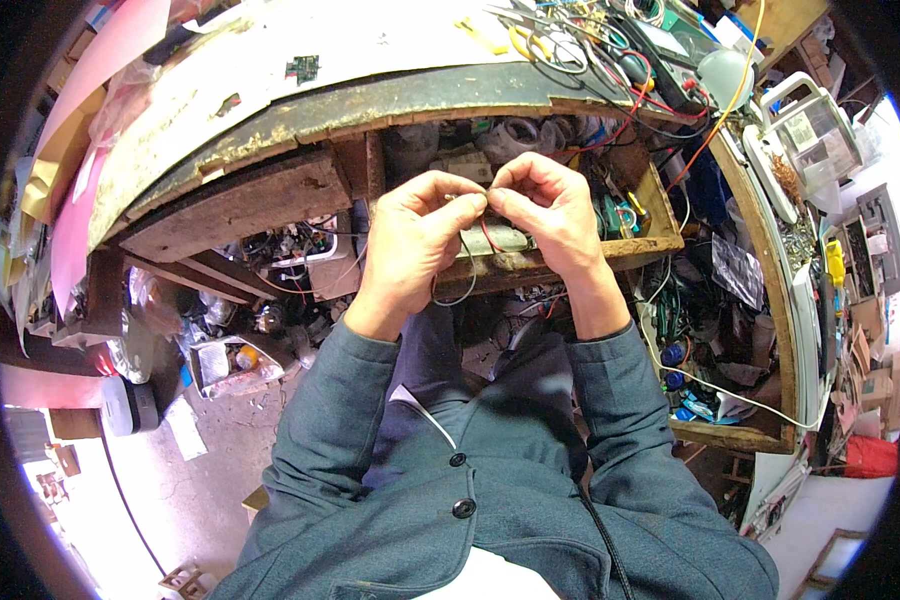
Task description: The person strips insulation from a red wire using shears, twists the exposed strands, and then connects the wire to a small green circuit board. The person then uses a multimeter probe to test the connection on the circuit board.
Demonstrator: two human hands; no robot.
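Note:
My left hand and my right hand meet at their fingertips over an open wooden drawer, both pinched on thin wires. A red wire hangs down between them, and a grey wire loops down below my left fingers. The exact ends between my fingertips are too small to make out. Behind them lies a pale longish object, partly hidden by my hands. Tools with yellow handles lie at the drawer's right end.
A pale worktop holds a small circuit board and tangled leads. A clear plastic container stands at the right, above a cluttered wooden bin. A box of odds and ends sits on the floor at left.

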